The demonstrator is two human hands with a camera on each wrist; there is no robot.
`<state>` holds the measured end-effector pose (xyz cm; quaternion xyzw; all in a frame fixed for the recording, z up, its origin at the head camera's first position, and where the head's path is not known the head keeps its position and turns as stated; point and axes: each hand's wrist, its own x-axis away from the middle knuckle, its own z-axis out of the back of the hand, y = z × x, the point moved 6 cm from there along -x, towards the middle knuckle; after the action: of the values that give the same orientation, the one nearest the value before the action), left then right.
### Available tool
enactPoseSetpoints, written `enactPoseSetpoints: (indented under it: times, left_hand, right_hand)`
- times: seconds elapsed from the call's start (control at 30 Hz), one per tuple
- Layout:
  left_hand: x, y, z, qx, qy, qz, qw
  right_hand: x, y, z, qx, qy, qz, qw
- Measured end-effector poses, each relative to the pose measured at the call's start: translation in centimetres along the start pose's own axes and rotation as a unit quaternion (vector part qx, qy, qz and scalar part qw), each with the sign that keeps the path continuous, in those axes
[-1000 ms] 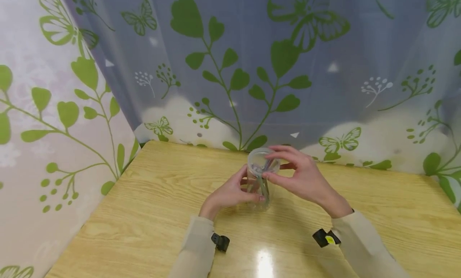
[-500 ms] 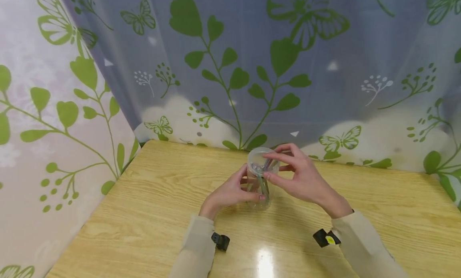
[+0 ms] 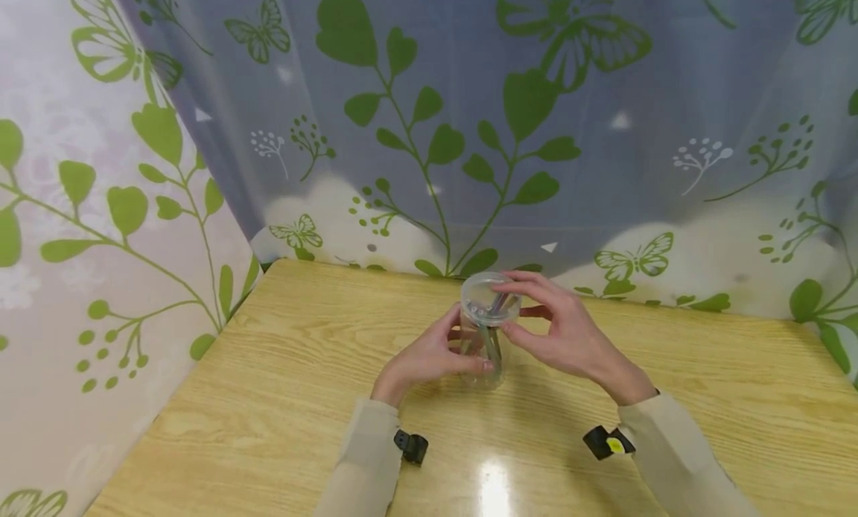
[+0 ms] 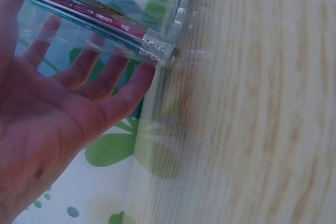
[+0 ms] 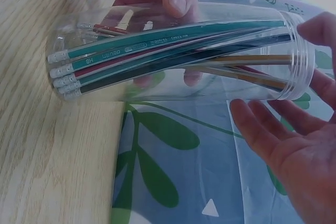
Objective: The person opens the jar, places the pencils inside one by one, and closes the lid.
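Observation:
A clear plastic jar (image 5: 210, 90) holds several pencils (image 5: 126, 47), green, red, dark and yellow, eraser ends toward its base. It stands upright on the table in the head view. My left hand (image 3: 425, 359) grips the body, thumb across the near side and fingers behind. A clear round lid (image 3: 481, 287) sits on the mouth. Around its right side curl the fingers of my right hand (image 3: 566, 327), index over the top and thumb at the near rim. Seen from the right wrist, the other fingertips (image 5: 239, 108) hang just under the jar.
The light wooden table (image 3: 281, 368) spreads around the jar on all sides. A blue-grey curtain (image 3: 456, 129) with green leaves and butterflies hangs at its back edge. A pale patterned curtain (image 3: 47, 301) runs along the left edge.
My right fingers extended over the lid, then drew back; the thumb has slid slightly right to the lid's edge. The left hand and jar have stayed in place.

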<state>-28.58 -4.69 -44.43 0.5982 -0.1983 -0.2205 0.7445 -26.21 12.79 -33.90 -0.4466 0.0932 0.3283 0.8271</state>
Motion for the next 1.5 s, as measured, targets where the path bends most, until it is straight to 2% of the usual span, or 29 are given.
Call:
enactPoseSetpoints:
  times: [0.27,0.47,0.67,0.93,1.13,1.37,1.5]
  left_hand:
    - [-0.01,0.25,0.19,-0.003,-0.004,-0.002,1.0000]
    - [0.03,0.14,0.16,-0.006,-0.001,0.001,1.0000]
    - [0.02,0.23,0.09,-0.004,-0.003,-0.003,1.0000]
    - [0.01,0.08,0.05,-0.002,-0.002,-0.002,1.0000]
    - [0.08,0.01,0.05,-0.001,-0.001,0.006,1.0000]
    - [0.10,0.17,-0.04,0.000,-0.003,0.008,1.0000]
    - [0.07,0.28,-0.04,-0.004,-0.001,-0.001,1.0000]
  right_hand:
    - [-0.07,0.29,-0.01,-0.014,0.019,-0.017,0.9996]
    - [0.04,0.43,0.08,-0.045,0.006,-0.016,0.9989]
    - [0.05,0.43,0.09,-0.038,0.011,-0.015,0.9991]
    - [0.12,0.67,0.07,-0.044,0.015,-0.045,0.9979]
    - [0.23,0.72,0.17,-0.069,0.001,-0.035,0.9970]
    - [0.12,0.61,-0.03,-0.052,0.019,-0.020,0.9983]
    - [0.16,0.82,-0.04,-0.034,0.028,-0.032,0.9985]
